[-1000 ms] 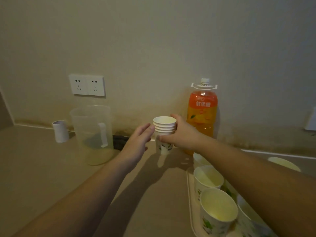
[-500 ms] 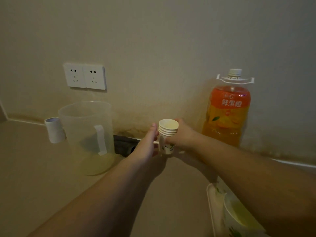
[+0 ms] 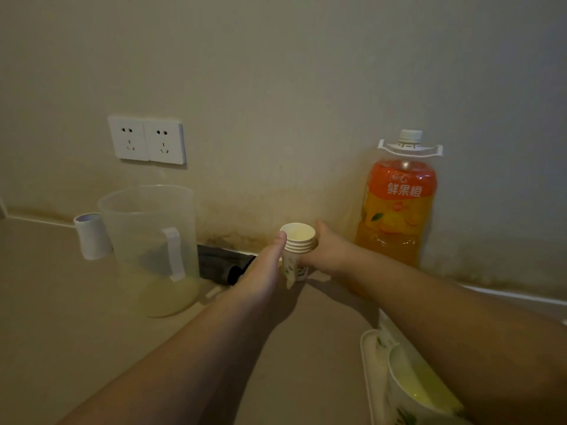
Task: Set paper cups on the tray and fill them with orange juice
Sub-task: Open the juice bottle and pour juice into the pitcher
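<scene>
Both hands are working on a stack of paper cups (image 3: 298, 245) that is standing on the worktop (image 3: 76, 317) near the wall, between the clear pitcher (image 3: 150, 240) and the orange juice bottle (image 3: 399, 204). The right hand (image 3: 329, 251) is wrapping round the stack from the right side, thumb up by the rims, and the left hand (image 3: 265, 268) is pressing against its left side with the thumb tip touching the top rim; how the other left fingers are lying is hidden behind the hand itself. The tray (image 3: 369, 363) is sitting at the lower right, well apart from the stack, and is already carrying a filled cup (image 3: 414, 391) (the arm is covering the rest of it).

The step in hand looks like peeling one cup off the stack. The next move is probably calling for the right hand to be steadying the lower cups while the left is lifting only the top rim free, then carrying that cup to the tray. Nested rims may cling, so two could come away together.
</scene>
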{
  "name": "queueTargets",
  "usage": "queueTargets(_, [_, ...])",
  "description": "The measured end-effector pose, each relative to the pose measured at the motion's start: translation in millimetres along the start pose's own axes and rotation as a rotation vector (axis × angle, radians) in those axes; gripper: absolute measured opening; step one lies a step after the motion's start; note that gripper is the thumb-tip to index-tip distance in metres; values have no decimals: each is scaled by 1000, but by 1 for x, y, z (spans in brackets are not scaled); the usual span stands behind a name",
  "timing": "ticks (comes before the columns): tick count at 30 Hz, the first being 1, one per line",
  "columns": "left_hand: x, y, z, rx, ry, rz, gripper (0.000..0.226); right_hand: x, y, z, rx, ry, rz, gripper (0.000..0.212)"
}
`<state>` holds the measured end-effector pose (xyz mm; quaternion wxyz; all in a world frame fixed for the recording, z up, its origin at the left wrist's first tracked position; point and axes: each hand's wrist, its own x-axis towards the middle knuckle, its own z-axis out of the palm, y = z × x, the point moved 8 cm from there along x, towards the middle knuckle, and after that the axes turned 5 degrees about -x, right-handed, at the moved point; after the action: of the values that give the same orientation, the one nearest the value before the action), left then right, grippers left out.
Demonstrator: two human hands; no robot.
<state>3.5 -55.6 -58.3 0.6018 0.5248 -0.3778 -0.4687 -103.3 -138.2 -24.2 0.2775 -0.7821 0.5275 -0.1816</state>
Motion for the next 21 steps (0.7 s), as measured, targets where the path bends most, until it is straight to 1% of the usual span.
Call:
queueTargets(2, [-7, 18, -2, 105, 22, 107, 54, -17, -7, -13, -36, -7, -43, 89])
queueTargets(3, [-10, 26, -4, 162, 47, 161, 60, -27, -11, -19, -56, -6, -70, 83])
queueTargets(5, [-17, 46, -4, 222, 82, 280, 54, -45, -15, -36, -115, 11, -118, 71])
queueTargets(6, [-22, 55, 1, 237, 71, 340, 49, -54, -16, -46, -149, 29, -141, 62])
queueTargets(8, [-31, 68, 17, 258, 20, 403, 44, -71, -15, -68, -200, 82, -184, 44])
queueTargets(10, [-35, 74, 39, 287, -28, 418, 48, -85, -10, -95, -214, 167, -223, 31])
queueTargets(12, [-28, 71, 63, 329, -73, 390, 62, -92, 4, -121, -218, 233, -220, 20])
queueTargets(14, [-16, 61, 84, 373, -128, 326, 81, -93, 22, -144, -233, 266, -151, 9])
queueTargets(15, [-9, 54, 92, 391, -151, 284, 89, -93, 30, -153, -236, 273, -103, 8])
queueTargets(16, [0, 47, 103, 405, -175, 247, 95, -91, 42, -162, -221, 264, -55, 12])
queueTargets(18, [12, 42, 106, 426, -185, 196, 104, -86, 56, -166, -98, 217, 17, 22])
queueTargets(19, [19, 41, 111, 435, -194, 180, 108, -83, 66, -167, -8, 198, 56, 31])
queueTargets(21, [31, 42, 118, 431, -218, 168, 113, -69, 86, -164, 117, 168, 110, 70])
